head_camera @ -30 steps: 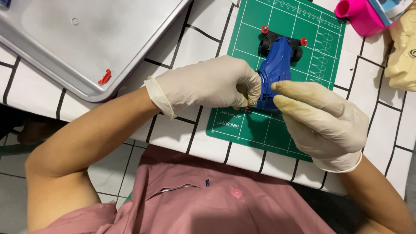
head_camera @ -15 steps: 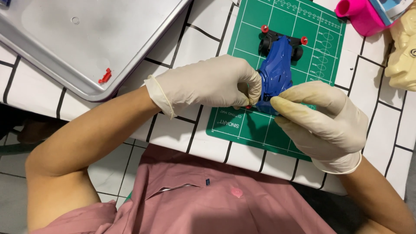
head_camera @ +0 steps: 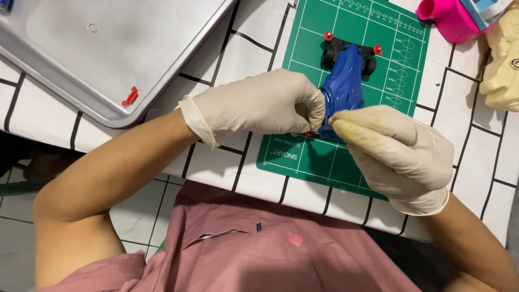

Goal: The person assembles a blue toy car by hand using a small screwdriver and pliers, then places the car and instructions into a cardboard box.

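Observation:
A blue toy race car (head_camera: 345,86) with black wheels and red rollers lies on a green cutting mat (head_camera: 389,70). Both my hands wear cream latex gloves. My left hand (head_camera: 259,108) pinches the car's near end from the left, fingers curled tight. My right hand (head_camera: 397,151) pinches the same near end from the right with thumb and forefinger. A small red part shows between the fingertips at the car's near end. The gloves hide most of the car's rear.
A metal tray (head_camera: 81,59) sits at the upper left with a small red piece (head_camera: 129,97) on it. A pink container (head_camera: 451,19) and a cream plastic object (head_camera: 503,59) stand at the upper right. The tabletop is white with black grid lines.
My right hand's fingers have closed from stretched out to a pinch on the car's near end. The left hand and car have barely moved.

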